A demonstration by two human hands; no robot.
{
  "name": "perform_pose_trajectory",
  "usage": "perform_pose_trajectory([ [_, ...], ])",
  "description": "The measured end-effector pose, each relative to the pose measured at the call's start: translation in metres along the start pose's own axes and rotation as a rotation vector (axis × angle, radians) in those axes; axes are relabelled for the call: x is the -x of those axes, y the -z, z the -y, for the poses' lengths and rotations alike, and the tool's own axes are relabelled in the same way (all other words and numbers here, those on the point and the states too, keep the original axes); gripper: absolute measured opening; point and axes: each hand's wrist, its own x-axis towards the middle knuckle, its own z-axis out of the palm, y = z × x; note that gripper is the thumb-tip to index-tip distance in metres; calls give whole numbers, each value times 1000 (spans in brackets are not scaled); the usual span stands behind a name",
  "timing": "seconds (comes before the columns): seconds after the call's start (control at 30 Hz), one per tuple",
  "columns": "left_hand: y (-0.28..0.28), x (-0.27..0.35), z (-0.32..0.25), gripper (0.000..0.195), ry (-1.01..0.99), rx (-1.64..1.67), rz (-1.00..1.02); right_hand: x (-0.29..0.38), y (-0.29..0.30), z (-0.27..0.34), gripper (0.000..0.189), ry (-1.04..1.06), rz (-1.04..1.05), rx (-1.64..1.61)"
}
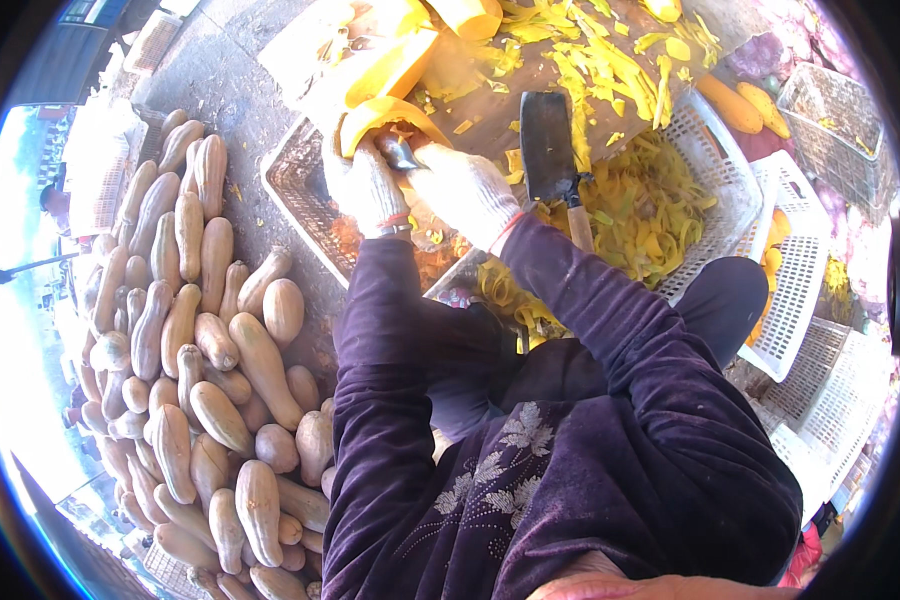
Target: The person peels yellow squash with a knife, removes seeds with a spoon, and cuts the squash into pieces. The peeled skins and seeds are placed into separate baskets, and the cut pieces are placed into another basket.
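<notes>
My left hand point(373, 186), in a white knit glove, grips a peeled, hollow pumpkin piece point(385, 114) with its open side turned towards me. My right hand point(466, 184), gloved as well, holds a metal spoon point(397, 153) whose bowl is at the orange pulp inside the piece. Both hands are above a white plastic crate point(300, 214) with orange pulp and seeds in it. To the right of my right hand, a broad-bladed cleaver point(546, 146) lies at the board's near edge, its wooden handle pointing towards me.
Peeled pumpkin pieces point(394, 66) and yellow peel strips point(607, 71) lie on the wooden board point(487, 124). More peelings point(637, 210) fill a crate at the right. Whole long pumpkins point(217, 412) are heaped at my left. Stacked white crates point(802, 262) stand far right.
</notes>
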Motion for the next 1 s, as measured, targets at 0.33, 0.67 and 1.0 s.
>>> perform_pose_trajectory([
  [0.33,14,-11,12,35,-126,-36,-92,24,-24,-45,30,-111,98,82],
  [0.67,16,-17,17,31,-191,3,-192,-22,-40,-40,43,-381,109,-461],
  [1.0,19,-14,14,36,-176,53,-90,-17,-40,-19,40,-32,75,-241],
])
